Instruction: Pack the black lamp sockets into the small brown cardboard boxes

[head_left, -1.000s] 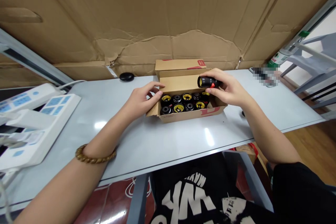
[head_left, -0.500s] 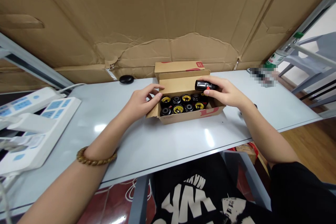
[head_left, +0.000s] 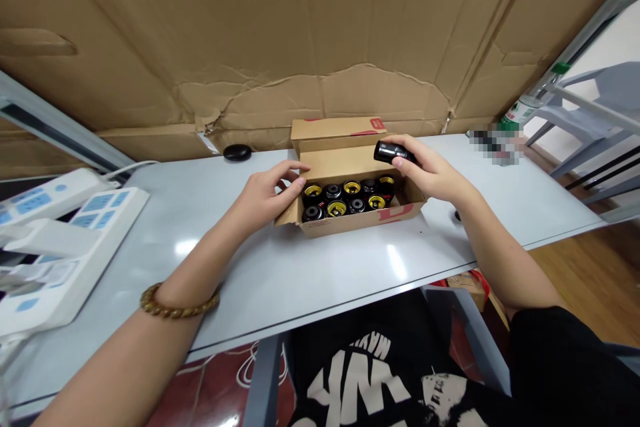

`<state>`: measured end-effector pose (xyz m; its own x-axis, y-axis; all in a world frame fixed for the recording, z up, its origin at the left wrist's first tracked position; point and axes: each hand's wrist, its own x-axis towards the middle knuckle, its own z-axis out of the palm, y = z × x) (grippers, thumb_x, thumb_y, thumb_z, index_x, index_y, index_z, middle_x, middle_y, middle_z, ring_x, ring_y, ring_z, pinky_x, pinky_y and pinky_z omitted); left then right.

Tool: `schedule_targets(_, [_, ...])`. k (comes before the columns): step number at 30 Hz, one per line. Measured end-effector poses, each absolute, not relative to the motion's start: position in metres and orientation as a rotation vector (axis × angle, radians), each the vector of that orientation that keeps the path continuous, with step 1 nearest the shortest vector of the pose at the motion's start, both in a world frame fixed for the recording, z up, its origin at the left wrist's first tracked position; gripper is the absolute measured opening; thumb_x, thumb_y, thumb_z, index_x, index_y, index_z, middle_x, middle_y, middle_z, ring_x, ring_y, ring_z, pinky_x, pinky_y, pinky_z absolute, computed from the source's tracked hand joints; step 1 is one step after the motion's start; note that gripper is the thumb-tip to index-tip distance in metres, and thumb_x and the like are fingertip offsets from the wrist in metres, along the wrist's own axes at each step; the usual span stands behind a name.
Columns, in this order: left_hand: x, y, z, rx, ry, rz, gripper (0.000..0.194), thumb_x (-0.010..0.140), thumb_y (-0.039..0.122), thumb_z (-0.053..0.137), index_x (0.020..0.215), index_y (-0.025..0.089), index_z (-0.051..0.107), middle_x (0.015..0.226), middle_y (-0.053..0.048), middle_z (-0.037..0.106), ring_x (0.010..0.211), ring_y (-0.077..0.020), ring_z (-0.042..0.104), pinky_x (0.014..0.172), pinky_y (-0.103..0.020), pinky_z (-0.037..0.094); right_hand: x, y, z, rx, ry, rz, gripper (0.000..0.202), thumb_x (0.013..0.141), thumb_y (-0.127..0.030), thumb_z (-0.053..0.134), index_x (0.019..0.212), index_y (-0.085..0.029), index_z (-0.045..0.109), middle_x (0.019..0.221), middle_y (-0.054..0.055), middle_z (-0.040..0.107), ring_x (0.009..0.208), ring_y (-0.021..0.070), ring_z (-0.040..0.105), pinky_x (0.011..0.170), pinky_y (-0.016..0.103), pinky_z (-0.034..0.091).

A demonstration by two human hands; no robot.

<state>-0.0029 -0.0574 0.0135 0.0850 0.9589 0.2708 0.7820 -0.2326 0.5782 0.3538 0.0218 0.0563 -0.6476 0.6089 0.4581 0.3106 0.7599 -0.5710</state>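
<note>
A small open cardboard box (head_left: 345, 225) lies on the table, its lid tipped back. Several black cylinders (head_left: 336, 208) stand packed inside, some showing yellow rings and others dark round ends. My left hand (head_left: 273, 195) grips the box's left end, thumb and fingers at its edge. Above the right part of the box, my right hand (head_left: 425, 167) holds a small black flashlight (head_left: 390, 152) tilted sideways, its wide end pointing left. The fingers and palm cover the flashlight's other end. Some room shows inside the box at its right end.
White power strips (head_left: 95, 240) with plugs and cables occupy the table's left side. A black oval object (head_left: 237, 152) rests near the cardboard wall (head_left: 280, 27). Toward the back right stands a green-capped bottle (head_left: 517, 110). A small dark item (head_left: 457, 215) lies by my right forearm.
My right hand has turned the flashlight slightly, and its red spot no longer shows. It sits a bit higher over the box. My left hand keeps its hold on the box.
</note>
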Motion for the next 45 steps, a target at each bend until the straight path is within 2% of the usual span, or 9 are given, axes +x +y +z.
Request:
schedule_targets(9, [-0.004,-0.057,0.013,2.087,1.737,0.893,0.051,0.100,0.061,0.056,0.132,0.026,0.073,0.111,-0.007,0.083,0.093,-0.0261,0.075,0.086,-0.036,0.059,0.359,0.019,0.063,-0.723,-2.400,0.484,0.043,0.101,-0.040,0.065,0.139,-0.020,0.068,0.133,0.014,0.078,0.116,0.0333,0.073,0.103,0.052,0.060])
schedule_targets(21, [-0.004,-0.057,0.013,2.090,1.747,0.883,0.053,0.100,0.061,0.055,0.133,0.024,0.073,0.111,-0.008,0.083,0.094,-0.0268,0.075,0.088,-0.037,0.058,0.361,0.018,0.069,-0.686,-2.389,0.561,0.041,0.110,-0.050,0.052,0.137,-0.024,0.070,0.134,0.011,0.077,0.121,0.0318,0.072,0.110,0.051,0.056])
schedule_targets(25, [-0.004,-0.057,0.012,2.086,1.742,0.886,0.052,0.100,0.060,0.055,0.133,0.025,0.073,0.113,-0.007,0.083,0.094,-0.0263,0.075,0.087,-0.037,0.058,0.362,0.013,0.070,-0.718,-2.345,0.655,0.049,0.101,-0.049,0.069,0.141,-0.022,0.064,0.138,0.012,0.074,0.115,0.0304,0.073,0.100,0.046,0.060])
schedule_targets(27, [-0.005,-0.057,0.012,2.084,1.737,0.894,0.051,0.100,0.060,0.056,0.134,0.024,0.073,0.112,-0.008,0.082,0.093,-0.0261,0.075,0.086,-0.037,0.058,0.362,0.012,0.068,-0.741,-2.374,0.618,0.047,0.093,-0.041,0.077,0.135,-0.022,0.065,0.131,0.011,0.076,0.107,0.0291,0.073,0.094,0.043,0.060])
schedule_targets(30, [-0.005,-0.058,0.012,2.089,1.729,0.905,0.050,0.100,0.059,0.057,0.133,0.024,0.074,0.111,-0.008,0.082,0.092,-0.0259,0.075,0.086,-0.037,0.058,0.359,0.012,0.061,-0.818,-2.479,0.484,0.031,0.086,-0.020,0.070,0.116,-0.024,0.069,0.112,0.006,0.078,0.097,0.0267,0.071,0.087,0.040,0.055])
schedule_targets(33, [-0.006,-0.058,0.012,2.093,1.706,0.913,0.049,0.101,0.058,0.057,0.132,0.024,0.074,0.110,-0.008,0.082,0.094,-0.0258,0.075,0.087,-0.037,0.059,0.355,0.013,0.055,-0.882,-2.556,0.438,0.032,0.081,-0.014,0.066,0.110,-0.027,0.067,0.103,0.003,0.076,0.089,0.0251,0.068,0.079,0.038,0.051])
schedule_targets(38, [-0.006,-0.058,0.012,2.105,1.701,0.903,0.048,0.102,0.057,0.056,0.132,0.024,0.073,0.112,-0.008,0.082,0.098,-0.0268,0.076,0.087,-0.037,0.060,0.357,0.013,0.058,-0.845,-2.503,0.461,0.025,0.092,-0.030,0.071,0.116,-0.026,0.066,0.108,0.006,0.077,0.093,0.0267,0.070,0.082,0.040,0.054])
schedule_targets(41, [-0.005,-0.057,0.012,2.111,1.707,0.898,0.049,0.102,0.057,0.056,0.132,0.024,0.073,0.112,-0.008,0.082,0.098,-0.0271,0.076,0.086,-0.038,0.060,0.362,0.011,0.065,-0.827,-2.407,0.532,0.038,0.099,-0.050,0.071,0.127,-0.024,0.066,0.118,0.009,0.078,0.097,0.0277,0.072,0.084,0.042,0.058])
schedule_targets(45, [-0.005,-0.057,0.012,2.103,1.700,0.905,0.049,0.102,0.057,0.056,0.132,0.023,0.074,0.111,-0.008,0.082,0.096,-0.0265,0.075,0.086,-0.037,0.060,0.367,0.010,0.071,-0.772,-2.340,0.688,0.051,0.101,-0.057,0.068,0.141,-0.025,0.063,0.132,0.010,0.076,0.109,0.0294,0.074,0.087,0.041,0.062])
